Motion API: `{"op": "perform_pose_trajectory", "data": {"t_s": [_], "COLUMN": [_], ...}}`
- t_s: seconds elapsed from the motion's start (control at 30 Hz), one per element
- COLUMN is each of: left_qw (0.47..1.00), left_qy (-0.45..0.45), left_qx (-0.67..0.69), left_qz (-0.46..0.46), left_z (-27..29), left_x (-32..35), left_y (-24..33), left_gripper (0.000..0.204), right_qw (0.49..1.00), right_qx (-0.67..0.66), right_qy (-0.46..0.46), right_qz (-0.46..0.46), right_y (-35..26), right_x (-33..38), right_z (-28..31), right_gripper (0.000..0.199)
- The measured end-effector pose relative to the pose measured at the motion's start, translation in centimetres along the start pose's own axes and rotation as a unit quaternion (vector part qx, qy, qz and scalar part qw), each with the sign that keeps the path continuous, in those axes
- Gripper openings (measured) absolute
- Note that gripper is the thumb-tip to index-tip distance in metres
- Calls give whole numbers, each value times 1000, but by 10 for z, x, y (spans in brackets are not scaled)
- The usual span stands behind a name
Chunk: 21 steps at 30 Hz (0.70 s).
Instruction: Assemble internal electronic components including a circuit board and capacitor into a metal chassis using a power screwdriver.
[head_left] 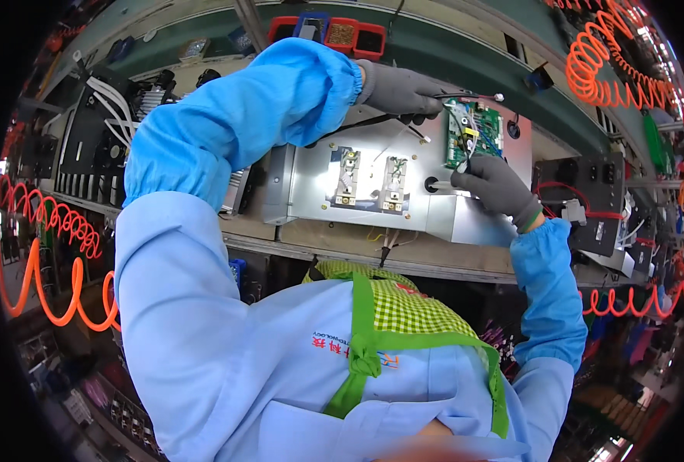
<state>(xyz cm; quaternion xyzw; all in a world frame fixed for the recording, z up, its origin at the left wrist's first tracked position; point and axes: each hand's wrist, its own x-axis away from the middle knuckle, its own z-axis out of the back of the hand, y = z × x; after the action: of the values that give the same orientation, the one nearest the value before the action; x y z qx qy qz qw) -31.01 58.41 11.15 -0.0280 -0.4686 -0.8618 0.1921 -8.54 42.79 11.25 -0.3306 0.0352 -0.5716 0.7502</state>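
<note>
My left hand (404, 91), in a grey glove, reaches over the far edge of a silver metal panel (300, 189). Its fingers are closed round a dark cable (363, 123), which trails across the panel toward the left. To the right of that hand lies a green circuit board (487, 127) with a yellow-marked part and several wires. My right hand (500, 189), gloved too, is at the board's near edge with its fingers pinched together; what they hold, if anything, is hidden. Two pale terminal blocks (348, 179) sit in the panel's middle.
Small red and blue bins (342, 35) of parts stand at the back. Black units with cables flank the panel, one at the left (99, 146) and one at the right (588, 196). Orange coiled hoses (600, 65) hang at both sides.
</note>
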Motion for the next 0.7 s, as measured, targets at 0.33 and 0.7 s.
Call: {"op": "perform_pose_trajectory", "data": {"t_s": [0.33, 0.7], "left_qw": [985, 979], "left_qy": [-104, -116], "left_qx": [-118, 68], "left_qz": [68, 151], "left_z": [-32, -73], "left_x": [-49, -62], "left_y": [-3, 5], "left_gripper": [30, 34], "right_qw": [951, 928], "right_qx": [-147, 306], "right_qy": [265, 210], "right_qz": [-55, 0], "right_y": [35, -3], "right_x": [10, 13], "right_z": [41, 45], "right_gripper": [34, 43]}}
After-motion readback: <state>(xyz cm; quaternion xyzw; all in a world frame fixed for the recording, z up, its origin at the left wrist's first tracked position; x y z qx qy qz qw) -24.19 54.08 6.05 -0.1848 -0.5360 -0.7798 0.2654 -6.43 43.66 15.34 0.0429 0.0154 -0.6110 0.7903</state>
